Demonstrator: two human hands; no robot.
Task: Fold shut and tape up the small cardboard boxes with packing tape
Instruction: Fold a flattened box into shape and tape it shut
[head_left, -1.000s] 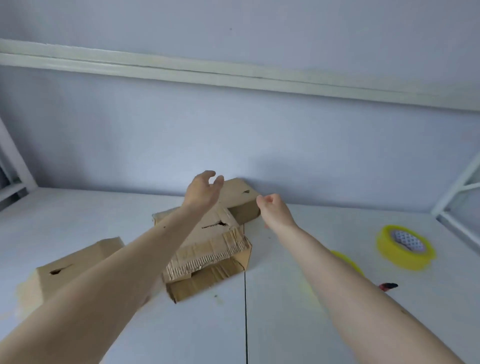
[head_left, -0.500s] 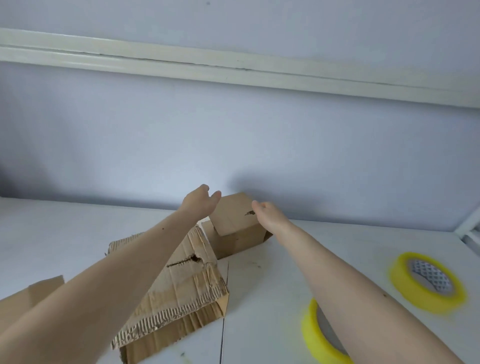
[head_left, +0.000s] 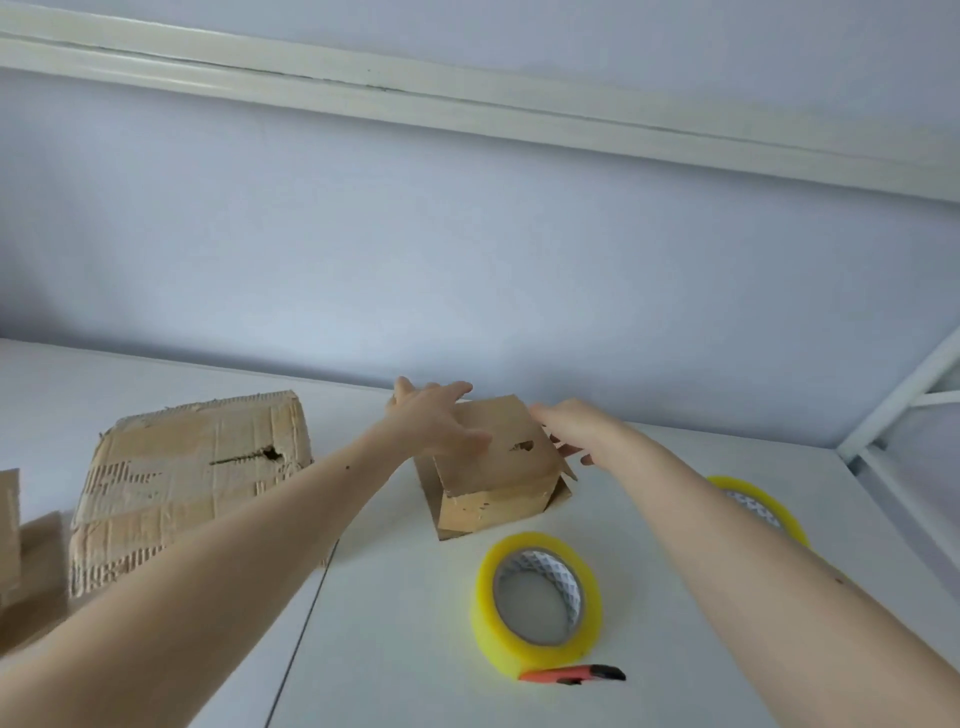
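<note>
While both your arms reach forward across the white table (head_left: 395, 639), your left hand (head_left: 434, 421) lies on the top left part of the small cardboard box (head_left: 498, 467), fingers spread and fairly straight, thumb resting on the top flap. Your right hand (head_left: 571, 431) is at the box's right upper edge; the fingers extend past and behind that edge, loosely straight, and whether they actually touch the cardboard cannot be told from this angle.

Box position: near the back of the table, close to the pale wall (head_left: 467, 249), roughly centre of view. Its top flap is folded down and has a small torn hole (head_left: 522, 446). A bottom flap sticks out flat at the front and right of the base.

Nearer to you, just in front of the box, a yellow tape roll (head_left: 537, 603) stands tilted on its edge. An orange and black utility knife (head_left: 571, 674) lies touching its lower rim. A second yellow tape roll (head_left: 758, 506) lies to the right, partly hidden behind your right forearm.

Left of the box, well apart, sits a larger worn cardboard box (head_left: 187, 483) with a torn slit in its top face. More cardboard (head_left: 21, 551) shows at the left frame edge
</note>
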